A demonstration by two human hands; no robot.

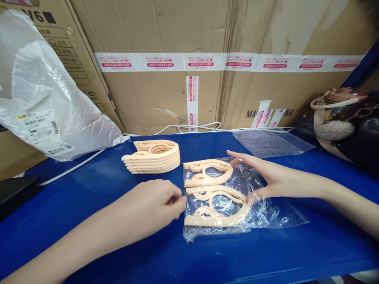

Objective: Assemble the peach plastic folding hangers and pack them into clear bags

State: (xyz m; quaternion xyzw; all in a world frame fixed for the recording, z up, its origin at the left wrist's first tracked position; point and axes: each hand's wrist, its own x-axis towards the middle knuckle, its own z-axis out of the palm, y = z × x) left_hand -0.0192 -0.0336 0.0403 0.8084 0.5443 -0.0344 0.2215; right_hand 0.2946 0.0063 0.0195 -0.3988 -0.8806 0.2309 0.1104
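Observation:
A clear plastic bag (266, 215) lies on the blue tabletop with two groups of peach-coloured folding hangers inside, an upper group (211, 182) and a lower group (217, 221). My right hand (268, 173) is open at the bag's right part, index finger stretched out past the upper hangers and thumb against the right end of the lower ones. At the bag's left edge, my left hand (160, 203) is closed with curled fingers; what it pinches, if anything, is hidden. Behind it stands a neat stack of matching hangers (152, 159), outside the bag.
Large cardboard boxes (154, 94) wall off the back. A white mailing bag (56, 90) leans at the left, near a dark flat object (17, 193). A white cable (74, 167) runs along the rear. Another clear bag (272, 142) and a dark handbag (358, 134) lie right.

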